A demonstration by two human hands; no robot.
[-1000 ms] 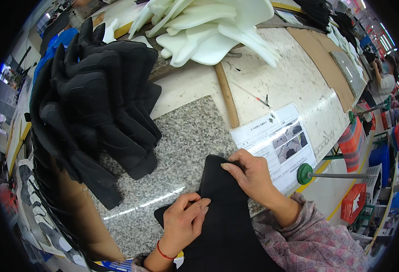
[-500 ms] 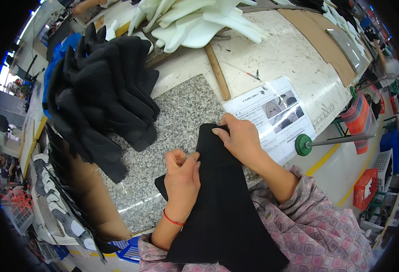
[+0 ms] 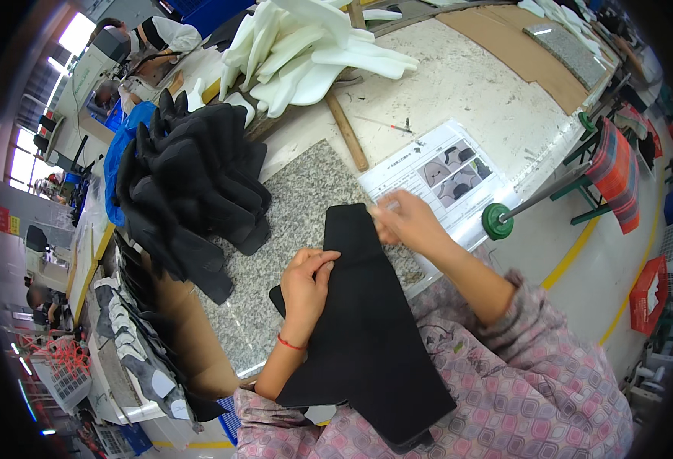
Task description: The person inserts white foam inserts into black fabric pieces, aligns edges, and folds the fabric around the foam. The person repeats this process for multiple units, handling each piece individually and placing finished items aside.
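A large black fabric-like panel (image 3: pixel 367 314) lies over the near edge of the granite slab and hangs down across my lap. Its narrow end points away from me. My left hand (image 3: pixel 306 287) pinches the panel's left edge between thumb and fingers, a red cord around the wrist. Close against the upper right edge is my right hand (image 3: pixel 407 222), its fingers bent and smeared by motion. Whether they grip the edge I cannot make out. Under the panel's far end the grey speckled granite slab (image 3: pixel 306 180) shows.
Stacked black shaped pieces (image 3: pixel 191 176) stand left on the slab, with white shaped pieces (image 3: pixel 298 57) behind. A wooden handle (image 3: pixel 346 130) and a printed sheet (image 3: pixel 436 176) lie beyond my hands. A metal bar with a green disc (image 3: pixel 497 221) juts out at right. Other people work far left.
My right hand has shifted from pinching the panel's far end to its right edge, slightly lower. My left hand now lies further over the panel's left edge. The view has shifted a little.
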